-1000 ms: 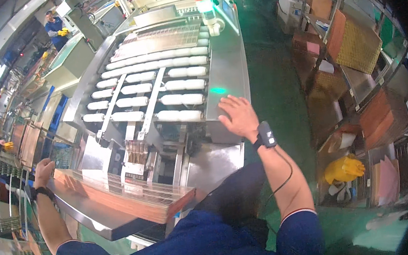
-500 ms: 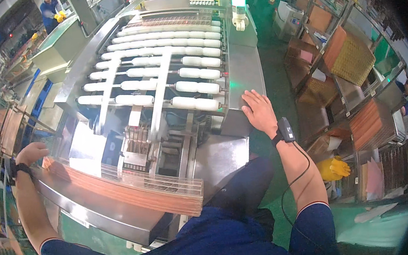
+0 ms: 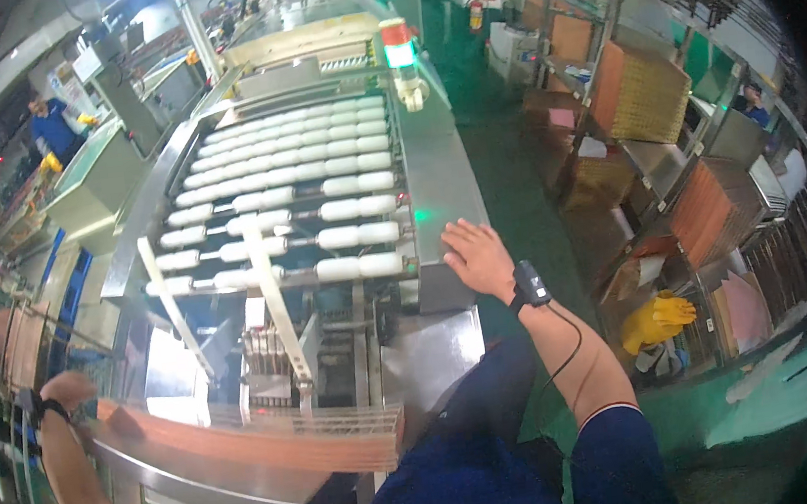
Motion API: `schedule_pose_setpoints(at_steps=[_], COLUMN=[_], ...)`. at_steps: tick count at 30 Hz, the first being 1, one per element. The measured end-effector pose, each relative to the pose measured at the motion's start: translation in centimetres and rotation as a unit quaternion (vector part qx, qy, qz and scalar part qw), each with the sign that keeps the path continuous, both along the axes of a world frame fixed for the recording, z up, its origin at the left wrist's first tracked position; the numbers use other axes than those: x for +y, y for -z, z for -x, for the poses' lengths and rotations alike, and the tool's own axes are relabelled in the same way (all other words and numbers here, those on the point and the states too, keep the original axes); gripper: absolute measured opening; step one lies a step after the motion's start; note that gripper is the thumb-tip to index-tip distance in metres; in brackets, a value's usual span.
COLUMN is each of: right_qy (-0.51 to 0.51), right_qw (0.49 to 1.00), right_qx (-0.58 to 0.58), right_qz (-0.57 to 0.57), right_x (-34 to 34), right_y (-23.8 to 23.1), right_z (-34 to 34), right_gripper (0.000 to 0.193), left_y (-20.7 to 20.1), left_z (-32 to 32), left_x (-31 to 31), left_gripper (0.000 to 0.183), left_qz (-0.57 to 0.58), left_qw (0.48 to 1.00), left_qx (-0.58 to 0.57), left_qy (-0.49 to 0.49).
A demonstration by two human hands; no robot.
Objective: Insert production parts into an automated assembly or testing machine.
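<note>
My right hand (image 3: 479,258) lies flat on the metal side cover (image 3: 436,188) of a roller machine, fingers stretched out, holding nothing. At the left, my left hand (image 3: 69,388) is beside the left end of a stack of copper-coloured panels (image 3: 246,439); its fingers are blurred, and whether it touches the stack is unclear. The stack lies on a steel ledge (image 3: 200,479) in front of me. Two white bars (image 3: 275,301) slope up behind the stack, in front of rows of white rollers (image 3: 357,237).
A signal lamp (image 3: 398,48) glows green on the machine. To the right, a rack (image 3: 657,163) holds copper-coloured panels, with yellow gloves (image 3: 658,320) on it. A person in blue (image 3: 56,132) stands far left; another person (image 3: 755,104) is partly visible beyond the rack.
The white bars have swung away from above the rollers toward me. My view has tilted up. My right hand still rests on the cover; my left stays by the stack.
</note>
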State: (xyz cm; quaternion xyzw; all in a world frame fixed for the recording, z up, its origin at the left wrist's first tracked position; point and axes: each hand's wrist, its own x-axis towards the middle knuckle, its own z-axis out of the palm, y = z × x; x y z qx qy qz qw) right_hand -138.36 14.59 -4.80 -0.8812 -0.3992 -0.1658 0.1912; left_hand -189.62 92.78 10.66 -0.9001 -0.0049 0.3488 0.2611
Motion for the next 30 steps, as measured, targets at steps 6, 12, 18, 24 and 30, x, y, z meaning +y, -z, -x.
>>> schedule_pose_setpoints(at_steps=[6,12,18,24,30], right_qy=[0.003,0.014,0.006,-0.119,-0.231], right_qw=[1.0,0.999,0.989,0.95,0.882], right_qx=[0.013,0.02,0.01,0.176,0.35], right_qz=[0.004,-0.024,-0.147,-0.228,-0.216], right_x=[0.7,1.2,-0.9,2.6,4.4], right_y=[-0.2,0.7,2.5,4.3,1.2], right_z=[0.6,1.7,6.8,15.5,21.7], right_gripper=[0.043,0.042,0.037,0.034,0.037], left_y=[0.7,0.4,0.2,0.5,-0.9], left_z=[1.9,0.6,-3.6,-7.0,-9.8], left_x=[0.1,-1.2,-1.3,-2.0,-2.2], left_gripper=[0.011,0.009,0.009,0.011,0.013], left_qz=[0.047,0.056,0.061,0.059,0.035], left_qw=[0.968,0.946,0.943,0.912,0.908], left_qx=[-0.037,-0.092,-0.132,-0.193,-0.216], left_qy=[-0.244,-0.305,-0.299,-0.357,-0.358])
